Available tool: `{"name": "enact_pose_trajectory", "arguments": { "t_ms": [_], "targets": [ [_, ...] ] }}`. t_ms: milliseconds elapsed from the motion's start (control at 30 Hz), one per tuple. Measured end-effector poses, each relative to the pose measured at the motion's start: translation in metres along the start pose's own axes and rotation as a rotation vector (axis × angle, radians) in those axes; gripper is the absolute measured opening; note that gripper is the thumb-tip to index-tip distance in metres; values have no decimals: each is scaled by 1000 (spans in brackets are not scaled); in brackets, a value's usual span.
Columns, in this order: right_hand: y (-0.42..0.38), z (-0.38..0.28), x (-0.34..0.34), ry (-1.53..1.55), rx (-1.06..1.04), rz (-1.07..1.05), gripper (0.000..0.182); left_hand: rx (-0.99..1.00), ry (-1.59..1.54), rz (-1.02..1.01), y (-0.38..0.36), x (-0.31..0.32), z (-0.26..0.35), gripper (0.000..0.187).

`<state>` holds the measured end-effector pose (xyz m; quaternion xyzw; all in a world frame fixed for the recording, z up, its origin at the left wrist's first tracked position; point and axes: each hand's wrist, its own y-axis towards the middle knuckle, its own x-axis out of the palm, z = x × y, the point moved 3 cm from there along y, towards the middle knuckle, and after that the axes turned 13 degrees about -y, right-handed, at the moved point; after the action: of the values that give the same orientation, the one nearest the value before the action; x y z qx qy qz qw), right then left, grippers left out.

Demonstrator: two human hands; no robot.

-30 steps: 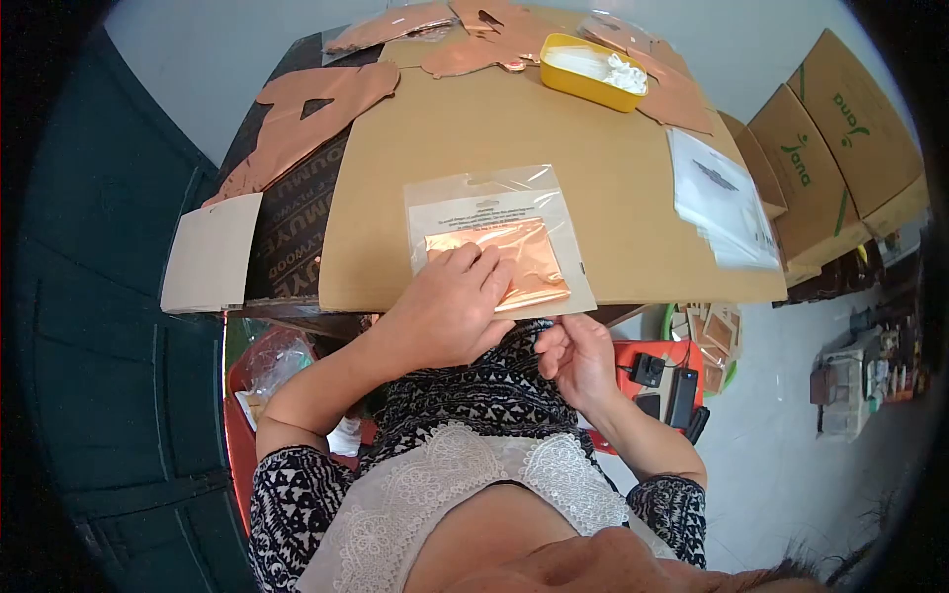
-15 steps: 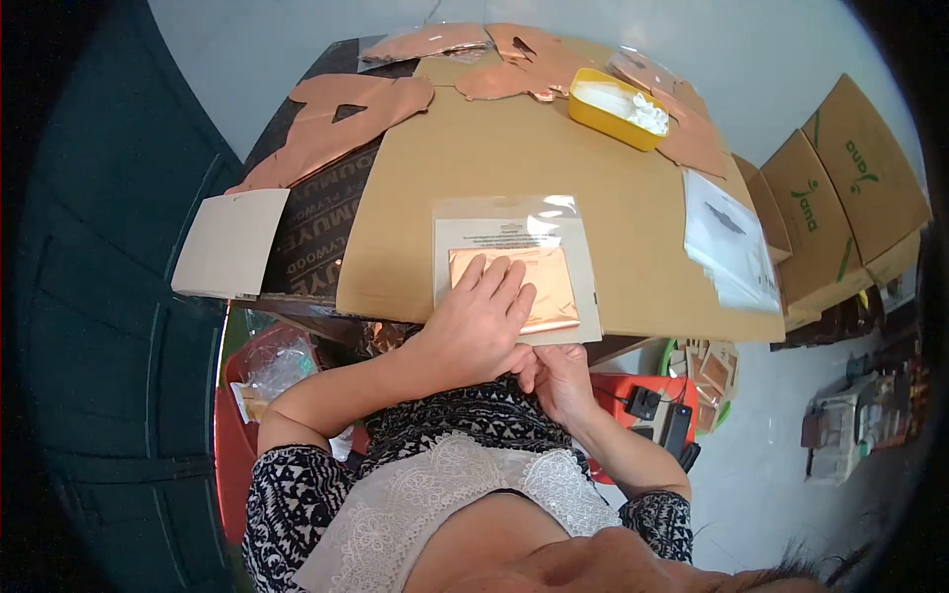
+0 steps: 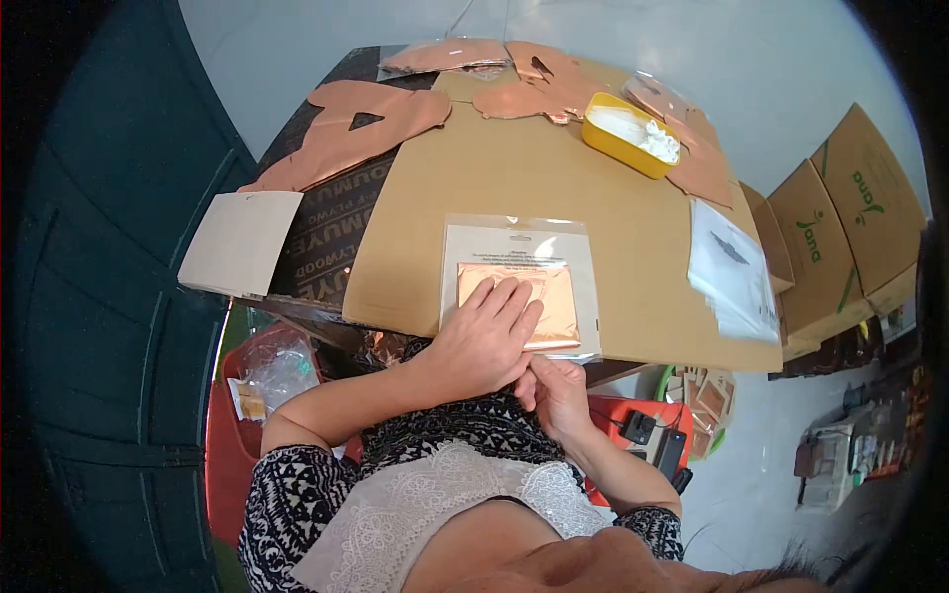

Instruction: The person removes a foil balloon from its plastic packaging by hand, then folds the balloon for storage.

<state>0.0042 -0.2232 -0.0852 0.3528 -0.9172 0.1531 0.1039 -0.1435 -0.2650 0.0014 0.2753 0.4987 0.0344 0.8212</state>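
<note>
1. While the left hand (image 3: 484, 341) is lying palm down with its fingers extended and slightly spread, the folded copper-coloured foil sheet (image 3: 556, 306) is resting flat beneath it, near the front edge of the cardboard mat (image 3: 514, 178).
2. The right hand (image 3: 559, 390) is curling its fingers just below the near edge of the foil, beside the left thumb; whether it is pinching anything cannot be told.
3. A clear plastic sleeve (image 3: 554, 229) with a hang hole and printed text is extending beyond the foil, and a pale card (image 3: 589, 296) is showing around it; whether the foil is sitting inside the sleeve or over it is remaining unclear.
4. Judged by its gloss and fine wrinkles, the foil is probably behaving as a light, thin, slippery material, prone to creasing; the card is presumably lending the flat bundle stiffness.
5. For a secure hold, the card's side edges are offering the likeliest grip, with thumb above and fingers below; a flat palm is spreading pressure better than fingertips would.
6. To the right, a stack of printed clear bags (image 3: 727, 262) is lying well apart from both hands.
</note>
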Motion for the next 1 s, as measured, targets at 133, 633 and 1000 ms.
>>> {"name": "enact_pose_trajectory", "arguments": {
  "t_ms": [133,633,1000],
  "targets": [
    [-1,1,2,9,30,1,27,-3,-15,26,1,-1,-3,65],
    [-20,-17,-5,-127,4,91,26,-74,-170,77,0,-26,9,66],
    [10,-117,-26,-339,-214,275,10,-559,-419,57,38,-59,-104,43]
  ]
}}
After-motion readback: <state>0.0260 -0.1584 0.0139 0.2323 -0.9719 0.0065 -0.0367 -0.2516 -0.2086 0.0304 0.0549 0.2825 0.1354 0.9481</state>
